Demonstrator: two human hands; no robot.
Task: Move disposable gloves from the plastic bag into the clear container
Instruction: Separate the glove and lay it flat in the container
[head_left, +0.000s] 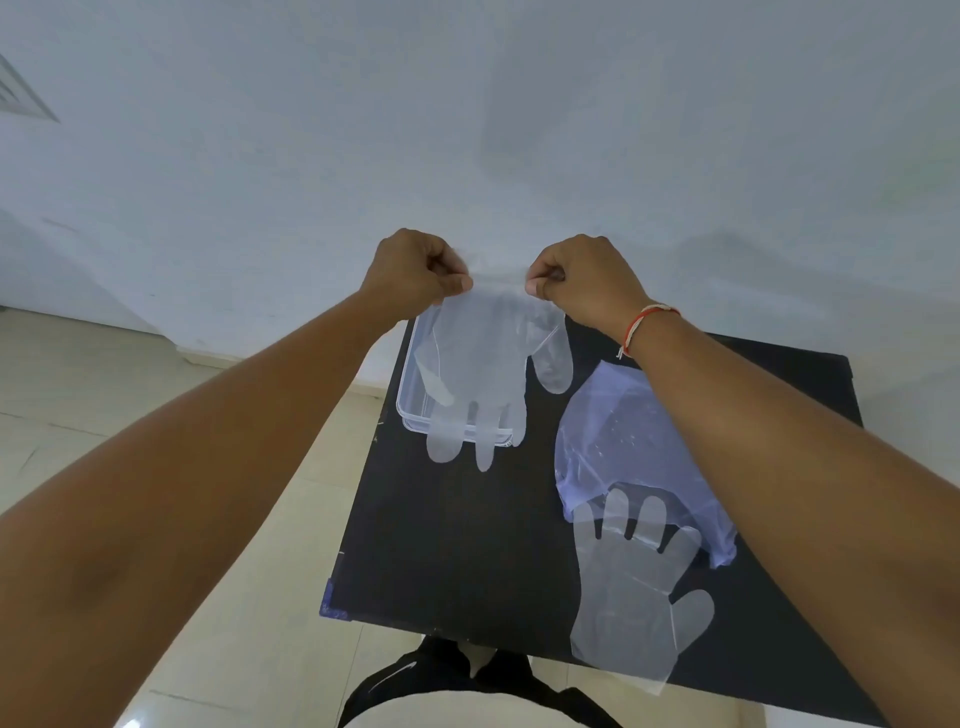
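Note:
A thin clear disposable glove (483, 364) hangs fingers-down above the clear container (410, 410) at the table's far left. My left hand (415, 273) pinches the cuff's left corner and my right hand (582, 280) pinches its right corner, holding the cuff stretched between them. The bluish plastic bag (618, 441) lies flattened on the right side of the table, partly hidden by my right forearm. A second clear glove (634, 597) lies flat on the table in front of the bag, its fingers overlapping the bag's near edge.
The small black table (457, 545) stands on a pale tiled floor close to a white wall. My feet in black shoes (441, 680) show below the table's near edge. A red and white thread circles my right wrist (644, 322).

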